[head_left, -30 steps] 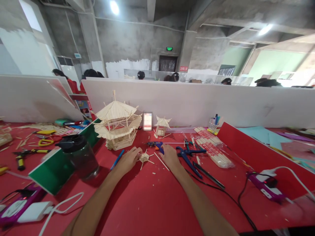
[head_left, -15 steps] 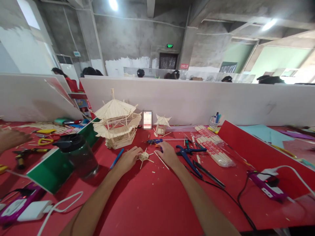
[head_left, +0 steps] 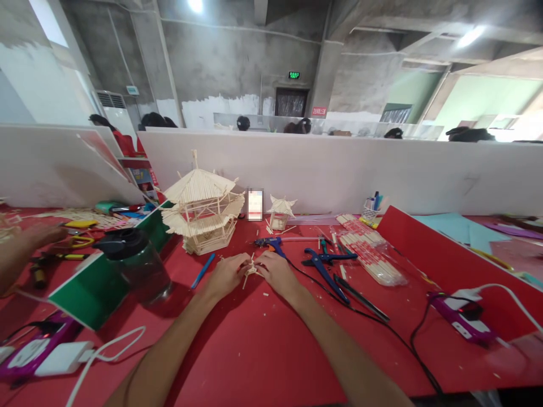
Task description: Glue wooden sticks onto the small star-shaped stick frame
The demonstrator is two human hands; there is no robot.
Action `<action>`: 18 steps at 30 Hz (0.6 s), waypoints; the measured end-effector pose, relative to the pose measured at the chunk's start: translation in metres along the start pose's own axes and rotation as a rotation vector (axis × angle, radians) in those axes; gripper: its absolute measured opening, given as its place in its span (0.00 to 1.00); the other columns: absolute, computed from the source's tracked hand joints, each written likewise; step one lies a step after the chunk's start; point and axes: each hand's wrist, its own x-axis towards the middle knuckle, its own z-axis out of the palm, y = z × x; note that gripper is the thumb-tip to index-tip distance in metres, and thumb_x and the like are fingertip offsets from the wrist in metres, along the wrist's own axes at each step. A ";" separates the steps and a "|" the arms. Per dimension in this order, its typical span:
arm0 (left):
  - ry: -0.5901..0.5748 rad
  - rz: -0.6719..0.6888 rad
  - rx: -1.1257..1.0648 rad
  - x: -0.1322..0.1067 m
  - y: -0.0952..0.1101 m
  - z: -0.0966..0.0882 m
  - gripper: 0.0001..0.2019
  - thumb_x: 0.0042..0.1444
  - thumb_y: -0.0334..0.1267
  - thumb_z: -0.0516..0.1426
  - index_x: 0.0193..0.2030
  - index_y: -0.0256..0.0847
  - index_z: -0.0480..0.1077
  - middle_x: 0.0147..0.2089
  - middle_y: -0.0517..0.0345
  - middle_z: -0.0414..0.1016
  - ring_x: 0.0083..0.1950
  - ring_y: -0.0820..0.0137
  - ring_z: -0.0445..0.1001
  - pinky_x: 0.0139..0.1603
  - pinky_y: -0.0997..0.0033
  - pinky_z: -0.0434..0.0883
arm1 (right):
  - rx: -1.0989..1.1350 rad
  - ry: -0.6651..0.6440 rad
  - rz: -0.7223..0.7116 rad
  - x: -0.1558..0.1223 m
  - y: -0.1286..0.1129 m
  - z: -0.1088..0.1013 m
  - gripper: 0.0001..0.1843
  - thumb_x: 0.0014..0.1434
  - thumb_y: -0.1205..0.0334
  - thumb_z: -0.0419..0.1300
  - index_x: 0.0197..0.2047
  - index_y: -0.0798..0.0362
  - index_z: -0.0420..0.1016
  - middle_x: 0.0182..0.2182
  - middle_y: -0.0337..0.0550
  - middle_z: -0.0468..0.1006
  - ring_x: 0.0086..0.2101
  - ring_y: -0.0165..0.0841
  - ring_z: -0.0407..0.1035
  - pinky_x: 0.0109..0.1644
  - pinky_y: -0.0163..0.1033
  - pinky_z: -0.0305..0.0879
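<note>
A small spoked frame of thin wooden sticks (head_left: 253,271) lies low over the red table, between my two hands. My left hand (head_left: 231,273) has its fingers closed on the left side of the frame. On the opposite side, my right hand (head_left: 279,272) pinches at the frame; its fingertips partly cover the sticks. Just beyond my right hand lies a blue glue gun (head_left: 271,243). To the left of my left hand is a blue pen (head_left: 203,271).
A large stick pavilion (head_left: 203,212) and a small one (head_left: 280,212) stand behind. A dark bottle (head_left: 138,268) is at left. Blue cutters (head_left: 324,268) and bagged sticks (head_left: 371,254) lie at right. A black cable (head_left: 382,322) crosses the table. Another person's hand (head_left: 40,237) is far left.
My right hand has come away from beside the glue gun and moved left to the stick frame. The loose stick beside it no longer lies there. My left hand has shifted slightly right.
</note>
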 end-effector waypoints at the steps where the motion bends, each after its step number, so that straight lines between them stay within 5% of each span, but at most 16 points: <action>1: 0.000 0.004 0.009 0.000 0.000 0.000 0.14 0.67 0.49 0.49 0.40 0.44 0.69 0.38 0.59 0.78 0.41 0.67 0.75 0.40 0.73 0.65 | -0.007 -0.007 0.007 0.000 0.000 0.000 0.07 0.63 0.69 0.59 0.40 0.53 0.78 0.38 0.44 0.77 0.41 0.34 0.71 0.47 0.36 0.66; 18: -0.003 0.014 0.043 -0.002 0.002 -0.002 0.16 0.67 0.51 0.47 0.40 0.44 0.69 0.38 0.58 0.77 0.40 0.67 0.74 0.39 0.72 0.63 | 0.059 -0.029 0.086 0.001 0.003 0.005 0.07 0.62 0.72 0.59 0.37 0.52 0.76 0.36 0.43 0.78 0.39 0.33 0.71 0.45 0.36 0.64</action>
